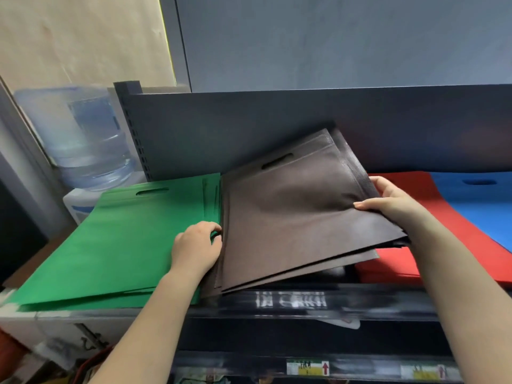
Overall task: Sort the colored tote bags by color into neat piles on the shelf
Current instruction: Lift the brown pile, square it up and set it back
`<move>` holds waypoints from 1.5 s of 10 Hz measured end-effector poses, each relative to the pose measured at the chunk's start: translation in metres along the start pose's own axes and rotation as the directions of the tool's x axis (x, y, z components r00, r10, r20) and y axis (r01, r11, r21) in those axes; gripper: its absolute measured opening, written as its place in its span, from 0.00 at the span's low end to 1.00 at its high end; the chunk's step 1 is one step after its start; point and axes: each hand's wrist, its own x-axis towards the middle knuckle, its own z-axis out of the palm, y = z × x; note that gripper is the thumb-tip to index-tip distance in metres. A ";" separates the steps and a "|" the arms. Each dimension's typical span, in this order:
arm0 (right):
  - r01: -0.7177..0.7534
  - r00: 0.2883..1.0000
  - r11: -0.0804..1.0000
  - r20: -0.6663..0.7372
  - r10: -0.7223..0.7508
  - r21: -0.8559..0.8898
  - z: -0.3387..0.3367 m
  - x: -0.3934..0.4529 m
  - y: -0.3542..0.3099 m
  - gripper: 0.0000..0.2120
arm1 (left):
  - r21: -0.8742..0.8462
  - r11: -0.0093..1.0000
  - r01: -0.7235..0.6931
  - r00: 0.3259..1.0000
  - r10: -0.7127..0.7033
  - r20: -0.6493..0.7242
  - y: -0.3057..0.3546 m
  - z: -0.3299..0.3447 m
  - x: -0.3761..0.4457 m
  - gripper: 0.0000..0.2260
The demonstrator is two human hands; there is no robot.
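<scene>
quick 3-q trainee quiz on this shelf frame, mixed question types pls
1. True or false: the brown stack lies flat and squared on the shelf.
2. Which pile lies directly left of the brown stack? A) red B) green C) blue
3. Fill in: the right hand grips the brown stack at its ____ edge.

Key
1. False: it sits skewed, its right side lifted over the red pile, and both hands hold it, the left hand at its left edge.
2. B, the green pile; the blue pile is far right.
3. right
</scene>
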 end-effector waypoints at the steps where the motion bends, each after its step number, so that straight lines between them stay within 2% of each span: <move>1: 0.050 0.999 0.998 -0.017 -0.049 0.046 -0.020 -0.004 -0.005 0.19 | -0.019 0.999 0.027 0.999 -0.026 0.022 0.001 -0.003 0.002 0.12; 2: 0.076 0.997 0.990 -0.041 -0.072 0.115 -0.034 -0.009 -0.007 0.20 | 0.121 0.992 0.045 0.997 -0.051 0.052 0.002 -0.001 0.001 0.11; 3: 0.098 0.995 0.985 -0.044 -0.092 0.144 -0.028 -0.011 -0.003 0.20 | -0.176 0.977 0.123 0.987 -0.103 0.122 0.014 -0.010 0.002 0.24; 4: 0.125 0.992 0.975 -0.016 -0.124 0.186 -0.011 -0.014 0.004 0.20 | -0.909 0.049 0.414 0.909 -0.066 0.411 0.026 -0.035 0.012 0.30; 5: 0.168 0.984 0.961 0.023 -0.178 0.219 0.004 -0.018 0.009 0.22 | -0.842 -0.136 0.522 0.838 0.262 0.478 0.022 -0.059 0.016 0.36; 6: 0.235 0.967 0.939 0.036 -0.252 0.251 0.014 -0.020 0.013 0.23 | -0.854 0.061 0.516 0.838 0.169 0.519 0.014 -0.064 0.018 0.21; 7: 0.266 0.951 0.930 0.087 -0.295 0.254 0.019 -0.021 0.012 0.21 | -0.874 0.263 0.407 0.903 0.030 0.429 0.014 -0.061 0.017 0.21; 8: 0.288 0.937 0.928 0.130 -0.324 0.236 0.018 -0.013 0.005 0.22 | -0.943 0.263 0.205 0.978 -0.036 0.203 0.016 -0.062 0.022 0.16; 9: 0.337 0.917 0.924 0.160 -0.366 0.180 0.019 -0.001 -0.018 0.27 | -0.947 0.320 -0.026 0.998 -0.045 -0.043 0.021 -0.076 0.031 0.21; 10: 0.394 0.909 0.909 0.089 -0.407 0.139 0.028 0.007 -0.049 0.26 | -0.928 0.333 -0.168 0.986 0.044 -0.163 0.024 -0.097 0.047 0.24; 11: 0.450 0.891 0.887 -0.120 -0.438 0.108 0.049 0.009 -0.059 0.20 | -0.924 0.309 -0.225 0.972 0.005 -0.235 0.038 -0.103 0.054 0.15; 12: 0.454 0.870 0.891 -0.200 -0.450 -0.029 0.063 0.008 -0.049 0.10 | -0.926 0.354 -0.133 0.964 -0.169 -0.204 0.049 -0.092 0.053 0.13; 13: 0.435 0.862 0.899 -0.269 -0.431 -0.046 0.065 0.010 -0.060 0.10 | -0.901 0.418 -0.119 0.959 -0.187 -0.214 0.057 -0.096 0.060 0.09; 14: 0.476 0.839 0.879 -0.299 -0.454 0.002 0.070 0.013 -0.087 0.17 | -0.832 0.493 -0.256 0.891 -0.213 -0.400 0.074 -0.111 0.068 0.11; 15: 0.479 0.853 0.877 -0.214 -0.475 -0.037 0.076 0.020 -0.106 0.20 | -0.794 0.516 -0.320 0.895 -0.109 -0.432 0.098 -0.120 0.074 0.09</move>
